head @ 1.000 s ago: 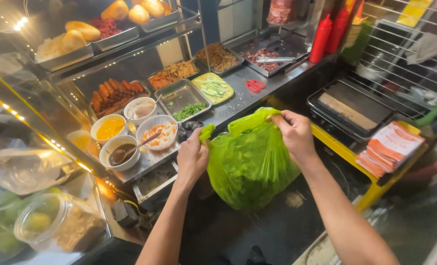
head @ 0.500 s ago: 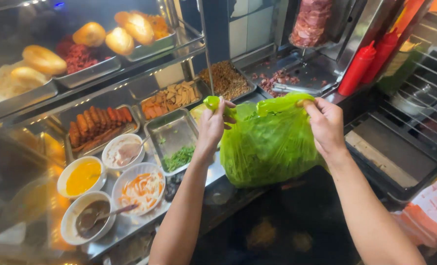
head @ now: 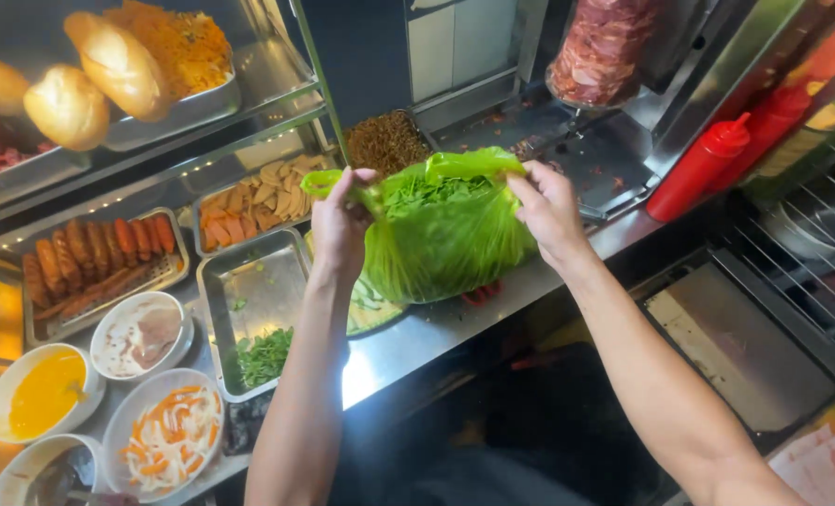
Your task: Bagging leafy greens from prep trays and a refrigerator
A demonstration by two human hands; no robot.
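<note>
A green plastic bag [head: 441, 239] full of leafy greens hangs over the steel counter [head: 417, 342]. My left hand [head: 340, 223] grips the bag's left handle and my right hand [head: 546, 208] grips the right side of its mouth, pulling it open between them. Chopped green leaves show inside the bag. Just left of it sits a steel tray [head: 253, 305] with a small heap of chopped herbs in its near corner.
Trays of sausages [head: 94, 253], sliced meat [head: 253, 201] and dark shreds [head: 384, 141] line the counter. Bowls of yellow sauce [head: 43, 394], white sauce [head: 136, 333] and pickled carrot [head: 169, 436] stand at the left. Bread rolls [head: 66, 103] rest on the shelf. A meat spit [head: 600, 52], red squeeze bottles [head: 698, 169] and a grill [head: 745, 342] stand to the right.
Both hands carried the bag up and away from me, over the counter beside the herb tray, and its mouth has been spread wider.
</note>
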